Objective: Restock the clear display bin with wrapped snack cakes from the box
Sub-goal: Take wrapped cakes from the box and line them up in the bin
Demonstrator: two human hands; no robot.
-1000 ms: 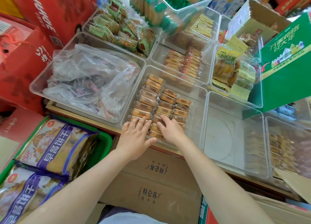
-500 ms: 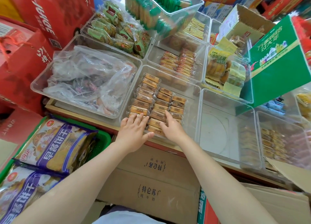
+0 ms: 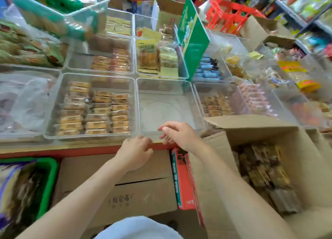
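Observation:
A clear display bin (image 3: 53, 111) holds three rows of wrapped snack cakes (image 3: 95, 109) at the left of centre. To its right stands a bare clear bin (image 3: 195, 102). An open cardboard box (image 3: 305, 149) at the lower right holds dark wrapped cakes (image 3: 262, 168). My left hand (image 3: 134, 151) hovers at the shelf's front edge with its fingers loosely curled and holding nothing. Over the bare bin's near rim is my right hand (image 3: 179, 135), fingers relaxed and nothing in it.
Closed cardboard cartons (image 3: 125, 185) stand below the red shelf edge (image 3: 71, 151). A green basket (image 3: 48, 181) with biscuit bags sits lower left. A green upright box (image 3: 194, 41) and more filled clear bins (image 3: 111, 62) crowd the back. A red crate (image 3: 228, 18) is far right.
Both hands have left the stocked bin's cakes and moved right to the front of the bare bin. The view has swung right, showing the open box.

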